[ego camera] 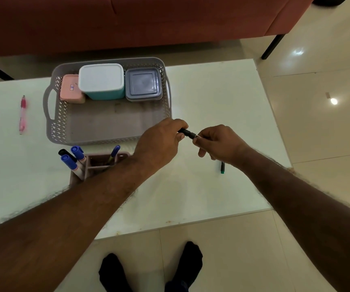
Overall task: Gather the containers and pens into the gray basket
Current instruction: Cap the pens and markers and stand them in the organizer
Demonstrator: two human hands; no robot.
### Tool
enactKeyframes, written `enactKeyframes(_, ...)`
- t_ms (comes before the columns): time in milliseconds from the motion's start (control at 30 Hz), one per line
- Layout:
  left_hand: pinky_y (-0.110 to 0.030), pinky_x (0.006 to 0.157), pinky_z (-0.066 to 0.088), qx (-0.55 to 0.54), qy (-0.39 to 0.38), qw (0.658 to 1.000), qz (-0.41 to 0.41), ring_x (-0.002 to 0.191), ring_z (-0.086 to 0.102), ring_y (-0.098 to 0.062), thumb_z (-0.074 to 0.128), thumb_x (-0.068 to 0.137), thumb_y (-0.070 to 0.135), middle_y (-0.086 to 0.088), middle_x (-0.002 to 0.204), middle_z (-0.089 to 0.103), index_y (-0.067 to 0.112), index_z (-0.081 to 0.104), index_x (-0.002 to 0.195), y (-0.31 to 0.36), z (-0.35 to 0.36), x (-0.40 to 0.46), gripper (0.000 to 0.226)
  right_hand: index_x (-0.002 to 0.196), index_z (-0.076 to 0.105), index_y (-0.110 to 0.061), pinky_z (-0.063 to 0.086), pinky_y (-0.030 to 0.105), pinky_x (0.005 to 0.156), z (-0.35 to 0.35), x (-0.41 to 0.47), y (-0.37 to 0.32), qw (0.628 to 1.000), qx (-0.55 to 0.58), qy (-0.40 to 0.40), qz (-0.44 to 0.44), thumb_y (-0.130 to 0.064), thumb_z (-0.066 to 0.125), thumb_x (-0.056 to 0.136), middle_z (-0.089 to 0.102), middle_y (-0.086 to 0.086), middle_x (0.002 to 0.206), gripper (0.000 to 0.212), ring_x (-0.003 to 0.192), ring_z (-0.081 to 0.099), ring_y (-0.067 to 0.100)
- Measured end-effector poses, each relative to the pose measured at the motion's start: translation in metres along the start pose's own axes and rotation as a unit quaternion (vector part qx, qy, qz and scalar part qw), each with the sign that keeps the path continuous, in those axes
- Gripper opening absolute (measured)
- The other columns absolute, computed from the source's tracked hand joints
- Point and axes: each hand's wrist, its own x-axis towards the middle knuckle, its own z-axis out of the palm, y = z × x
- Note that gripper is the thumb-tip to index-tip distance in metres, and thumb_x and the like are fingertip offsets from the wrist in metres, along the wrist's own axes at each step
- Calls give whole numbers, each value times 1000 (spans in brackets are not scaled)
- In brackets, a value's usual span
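Both hands (pixel 187 137) grip a black pen (pixel 186 133) beside the gray basket (pixel 64 127).

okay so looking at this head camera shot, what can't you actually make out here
All in the head view:
- Black pen: most of it is covered by the left hand and right hand pinching it.
- Dark pen on the table: upper part hidden behind the right wrist.
- Pen holder: near side covered by the left forearm.
- Pink container: label too small to read.
- Containers' contents: lids closed.
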Motion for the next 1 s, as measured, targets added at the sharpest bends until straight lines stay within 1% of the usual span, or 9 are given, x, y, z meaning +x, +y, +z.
enactKeyframes(100,-39,85,50,-13,-7,1000,-20,97,59,-21,55,99,22,-2,113,64,21,61,123,0,-1,3,25,93,70,-28,46,23,56,1,-1,1,1000,-1,-4,-17,-43,56,96,74,-6,72,21,47,58,8)
enactKeyframes(167,-35,88,49,-28,-8,999,-43,102,59,-20,56,98,23,-2,117,64,21,60,126,0,-1,4,28,95,69,-32,43,22,54,2,-1,3,1000,-6,9,-19,-51,55,95,73,-5,70,24,45,53,4)
enactKeyframes(333,-28,89,46,-66,-11,994,-86,103,61,-18,57,98,23,-2,117,67,19,62,127,0,-2,4,30,77,65,-23,38,23,54,10,1,9,997,-47,49,-26,-52,55,95,71,-4,67,35,49,51,0)
enactKeyframes(500,-27,85,44,-68,3,994,-83,100,61,-19,53,99,17,-5,112,69,15,65,123,2,-1,2,26,76,63,-15,41,26,54,21,-3,10,996,-36,71,-33,-49,54,95,70,0,65,40,50,50,5)
enactKeyframes(600,-25,86,43,-70,15,994,-85,102,61,-19,54,99,16,-4,114,68,15,66,122,2,-2,3,26,73,60,-10,40,27,54,25,-3,8,996,1,81,-32,-47,55,95,69,4,64,44,45,46,4)
enactKeyframes(700,-22,85,40,-69,23,994,-82,103,61,-17,55,98,15,-4,115,68,15,66,122,2,-4,2,27,73,62,-5,37,25,51,26,-4,4,995,43,81,-31,-43,58,96,65,3,59,45,43,41,4)
enactKeyframes(833,-21,87,41,-66,19,995,-68,105,60,-17,55,99,16,-5,116,68,15,66,123,4,-7,2,27,89,73,-1,32,15,42,25,-9,-1,985,160,65,-12,-32,62,96,59,5,56,34,39,37,4)
enactKeyframes(900,-21,87,40,-71,29,995,-67,105,60,-17,54,99,17,-5,117,67,15,66,123,7,-8,2,27,93,75,-4,26,19,39,23,-10,0,972,231,48,8,-31,63,96,56,5,54,29,38,33,8)
enactKeyframes(1000,-19,87,38,-73,31,995,-65,107,58,-16,54,99,17,-5,119,65,16,65,125,10,-11,3,28,95,74,-4,20,18,42,23,-10,0,954,298,24,28,-32,63,96,53,6,54,30,38,27,11)
